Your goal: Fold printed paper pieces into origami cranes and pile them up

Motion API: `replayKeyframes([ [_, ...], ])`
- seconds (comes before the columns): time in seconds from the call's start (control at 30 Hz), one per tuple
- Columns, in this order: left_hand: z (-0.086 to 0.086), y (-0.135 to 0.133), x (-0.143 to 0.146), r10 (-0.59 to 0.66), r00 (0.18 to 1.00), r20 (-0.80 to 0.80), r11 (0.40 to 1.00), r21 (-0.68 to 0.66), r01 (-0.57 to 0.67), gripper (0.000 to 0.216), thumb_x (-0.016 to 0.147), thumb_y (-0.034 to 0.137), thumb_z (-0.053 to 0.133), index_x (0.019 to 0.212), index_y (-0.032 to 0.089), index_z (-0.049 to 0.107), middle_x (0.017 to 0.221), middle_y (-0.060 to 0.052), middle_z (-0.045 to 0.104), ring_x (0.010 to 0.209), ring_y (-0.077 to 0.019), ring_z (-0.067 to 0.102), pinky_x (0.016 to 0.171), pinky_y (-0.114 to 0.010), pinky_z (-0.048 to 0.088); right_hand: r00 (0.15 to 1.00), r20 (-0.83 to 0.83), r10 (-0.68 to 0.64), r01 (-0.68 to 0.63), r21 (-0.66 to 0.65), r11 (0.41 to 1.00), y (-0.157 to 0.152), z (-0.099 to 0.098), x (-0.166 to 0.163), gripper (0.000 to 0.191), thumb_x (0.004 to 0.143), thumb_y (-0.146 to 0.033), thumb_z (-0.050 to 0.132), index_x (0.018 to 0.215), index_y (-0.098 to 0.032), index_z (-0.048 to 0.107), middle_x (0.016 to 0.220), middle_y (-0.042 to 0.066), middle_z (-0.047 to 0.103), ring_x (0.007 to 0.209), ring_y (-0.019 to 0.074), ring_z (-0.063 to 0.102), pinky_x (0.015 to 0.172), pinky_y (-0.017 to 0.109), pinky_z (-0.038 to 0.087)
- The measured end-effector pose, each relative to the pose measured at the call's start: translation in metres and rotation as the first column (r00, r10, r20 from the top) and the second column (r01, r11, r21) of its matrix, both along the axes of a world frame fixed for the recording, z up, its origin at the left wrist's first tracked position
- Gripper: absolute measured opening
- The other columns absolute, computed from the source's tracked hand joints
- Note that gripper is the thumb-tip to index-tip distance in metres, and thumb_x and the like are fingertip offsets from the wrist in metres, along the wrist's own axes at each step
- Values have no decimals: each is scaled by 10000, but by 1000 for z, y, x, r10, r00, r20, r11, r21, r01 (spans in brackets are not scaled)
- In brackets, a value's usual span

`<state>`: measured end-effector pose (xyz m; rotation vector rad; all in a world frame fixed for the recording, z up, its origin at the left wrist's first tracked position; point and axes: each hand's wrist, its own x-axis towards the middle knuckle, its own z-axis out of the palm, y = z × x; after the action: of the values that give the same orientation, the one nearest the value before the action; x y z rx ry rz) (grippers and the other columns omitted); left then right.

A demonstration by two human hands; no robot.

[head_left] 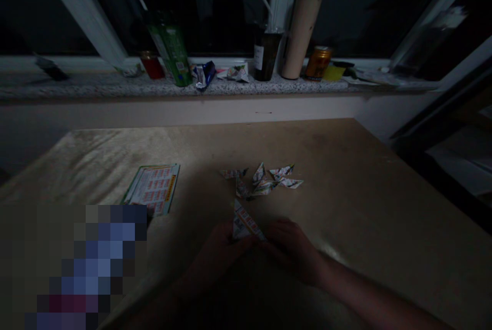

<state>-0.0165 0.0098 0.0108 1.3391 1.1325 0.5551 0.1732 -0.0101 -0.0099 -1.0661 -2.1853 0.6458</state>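
Observation:
Both of my hands rest on the tan table [346, 207] near its front edge, in dim light. Between them stands a folded triangle of printed paper [243, 222]. My left hand [219, 250] pinches its left lower corner, fingers closed. My right hand [294, 250] holds the right lower edge, fingers curled on it. Just beyond lies a small heap of several folded paper pieces [265, 181] of the same printed kind. A flat printed sheet [154, 189] lies to the left.
A granite window sill [96, 84] runs behind the table with a green bottle [172, 53], a red jar [152, 65], a dark cup with a straw [265, 53], a tall beige cylinder [303, 27], an orange can [318, 62] and wrappers. A blurred-out patch covers the lower left.

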Motion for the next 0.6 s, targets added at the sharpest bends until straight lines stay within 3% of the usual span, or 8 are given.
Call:
replayKeyframes([
  [0.1,1,-1,1,11,1000,8,1000,-17,-11,187,757,311,610,802,137,660,750,7,661,721,-183,579,624,-210,434,993,-111,-26,3,-198,980,-3,5,-3,348,919,-336,407,648,-153,527,602,-7,499,554,104,440,544,222,332],
  [0.27,1,-2,1,15,1000,-1,1000,-26,-15,196,753,319,609,761,127,647,721,2,654,709,-184,578,614,-214,432,956,-267,-122,-26,-491,871,-5,11,-7,384,895,-400,426,653,-132,558,558,-32,433,517,86,375,472,196,300],
  [0.37,1,-3,1,36,999,37,997,-69,-33,209,755,326,597,795,126,645,749,-6,662,733,-196,587,626,-227,441,940,-300,-161,-27,-537,843,-5,10,-8,398,883,-430,435,652,-131,560,557,-37,415,521,86,358,473,196,303],
  [0.5,3,-4,2,61,996,72,994,-99,-54,228,759,339,589,830,129,639,779,-17,666,757,-209,595,645,-246,452,939,-292,-185,25,-477,878,-6,6,-9,366,868,-429,465,657,-143,550,586,-33,431,561,97,376,513,209,323],
  [0.6,4,-5,3,49,996,76,994,-102,-42,236,756,356,595,833,139,645,788,-14,672,756,-208,598,644,-247,454,931,-296,-212,41,-494,868,-5,5,-9,353,843,-435,500,640,-147,516,573,-41,395,547,93,350,493,211,295],
])
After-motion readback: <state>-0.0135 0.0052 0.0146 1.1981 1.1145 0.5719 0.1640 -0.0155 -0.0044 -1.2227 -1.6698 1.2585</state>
